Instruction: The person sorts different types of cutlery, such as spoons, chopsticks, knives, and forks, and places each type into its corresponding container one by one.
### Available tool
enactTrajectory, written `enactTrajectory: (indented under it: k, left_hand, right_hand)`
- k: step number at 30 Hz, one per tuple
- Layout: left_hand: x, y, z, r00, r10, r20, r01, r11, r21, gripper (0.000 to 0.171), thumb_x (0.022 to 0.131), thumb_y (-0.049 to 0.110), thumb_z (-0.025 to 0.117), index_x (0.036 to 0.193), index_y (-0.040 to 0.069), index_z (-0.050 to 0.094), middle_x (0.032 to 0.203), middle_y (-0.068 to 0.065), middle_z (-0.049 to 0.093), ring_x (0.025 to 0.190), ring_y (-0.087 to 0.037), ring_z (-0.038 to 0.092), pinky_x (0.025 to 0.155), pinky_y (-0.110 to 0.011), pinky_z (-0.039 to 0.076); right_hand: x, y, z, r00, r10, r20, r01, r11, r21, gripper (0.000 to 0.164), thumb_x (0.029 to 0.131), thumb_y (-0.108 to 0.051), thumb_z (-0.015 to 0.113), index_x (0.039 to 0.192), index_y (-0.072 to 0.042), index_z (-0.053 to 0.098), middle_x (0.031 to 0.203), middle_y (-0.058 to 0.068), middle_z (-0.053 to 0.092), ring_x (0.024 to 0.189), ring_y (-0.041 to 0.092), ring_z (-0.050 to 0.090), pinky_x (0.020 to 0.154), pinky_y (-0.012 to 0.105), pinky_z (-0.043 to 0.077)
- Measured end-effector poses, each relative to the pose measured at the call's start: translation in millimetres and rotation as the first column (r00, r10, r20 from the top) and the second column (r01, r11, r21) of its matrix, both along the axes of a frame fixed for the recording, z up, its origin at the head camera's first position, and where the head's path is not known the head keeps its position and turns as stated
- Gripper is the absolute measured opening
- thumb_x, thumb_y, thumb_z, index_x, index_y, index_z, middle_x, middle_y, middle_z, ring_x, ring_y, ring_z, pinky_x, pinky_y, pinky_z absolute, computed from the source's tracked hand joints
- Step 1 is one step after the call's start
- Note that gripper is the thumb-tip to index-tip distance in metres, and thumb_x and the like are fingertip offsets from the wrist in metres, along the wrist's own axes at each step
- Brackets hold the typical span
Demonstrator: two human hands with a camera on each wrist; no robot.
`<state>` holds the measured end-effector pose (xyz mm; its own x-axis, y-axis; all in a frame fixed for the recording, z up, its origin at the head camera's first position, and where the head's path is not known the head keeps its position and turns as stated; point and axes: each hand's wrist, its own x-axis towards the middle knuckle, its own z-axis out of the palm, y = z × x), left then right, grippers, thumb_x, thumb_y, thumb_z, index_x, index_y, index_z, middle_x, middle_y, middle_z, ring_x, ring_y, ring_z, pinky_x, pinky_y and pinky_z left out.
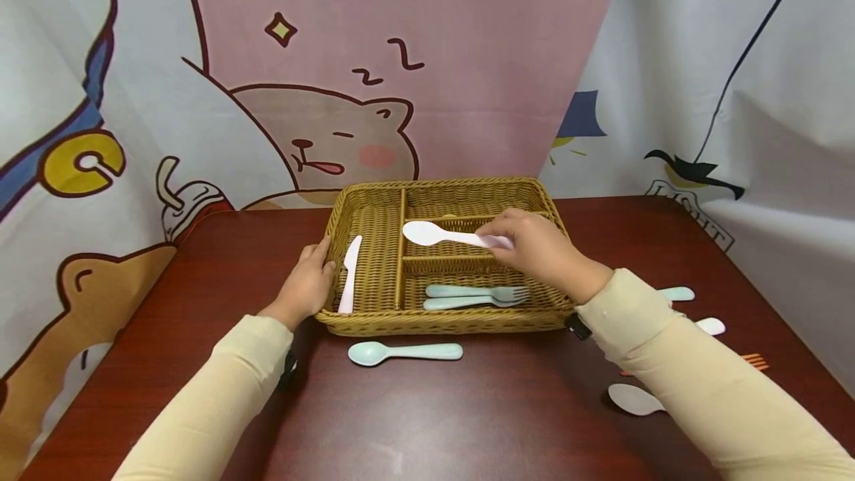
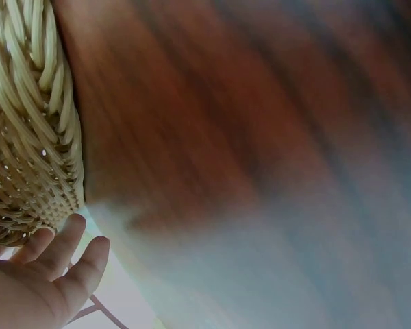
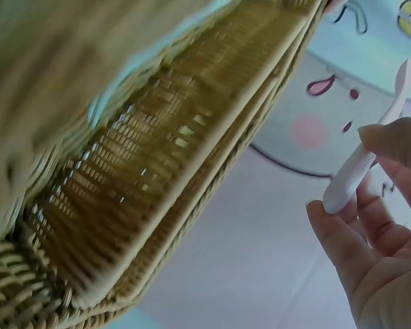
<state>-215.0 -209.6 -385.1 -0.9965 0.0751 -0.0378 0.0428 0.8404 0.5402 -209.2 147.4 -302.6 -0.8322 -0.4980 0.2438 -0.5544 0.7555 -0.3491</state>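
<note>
I have the right hand [image 1: 534, 245] pinching the pale spoon [image 1: 449, 235] by its handle, bowl toward nine o'clock, above the basket [image 1: 441, 324] and its middle right-hand compartment. The left hand [image 1: 306, 284] rests against the rim at nine o'clock, fingers loosely extended. I'd keep the spoon parallel to the crosswise divider [image 1: 450, 260], lower it level so the bowl clears the lengthwise divider [image 1: 400, 284], and stay off the forks [image 1: 467, 292] at six o'clock.

From here I count one wicker basket [image 1: 441, 325] with four compartments [image 1: 381, 243], three spoons [image 1: 422, 233], three forks [image 1: 461, 291] and one knife [image 1: 350, 273]. Two more pieces [image 1: 680, 294], mostly covered by a sleeve [image 1: 708, 384], I can't make out.
</note>
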Motion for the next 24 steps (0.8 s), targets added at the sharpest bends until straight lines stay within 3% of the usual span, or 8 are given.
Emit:
enactTrajectory:
  k: [17, 24]
  left_hand:
    - [-0.2, 0, -2.0, 1.000, 0.010, 0.000, -0.010, 1.000, 0.003, 0.057, 0.105, 0.018, 0.032, 0.155, 0.003, 0.009, 0.150, -0.026, 0.023, 0.134, -0.042, 0.036, 0.110, -0.054, 0.029]
    - [-0.3, 1, -2.5, 1.000, 0.009, 0.008, -0.009, 1.000, 0.001, 0.057, 0.106, 0.019, 0.032, 0.156, 0.004, 0.009, 0.150, -0.026, 0.023, 0.134, -0.042, 0.036, 0.109, -0.054, 0.030]
  right_hand:
    - [-51.8, 14, -0.7, 0.996, -0.091, 0.018, 0.089, 0.992, 0.086, 0.030, 0.091, -0.005, 0.064, 0.120, -0.003, 0.068, 0.115, 0.018, 0.062, 0.107, 0.036, 0.057, 0.090, 0.050, 0.046]
    - [-67.1, 18, -6.3, 0.988, -0.141, 0.059, 0.135, 0.986, 0.101, 0.031, 0.091, -0.005, 0.064, 0.121, -0.003, 0.067, 0.117, 0.018, 0.060, 0.106, 0.036, 0.056, 0.088, 0.051, 0.046]
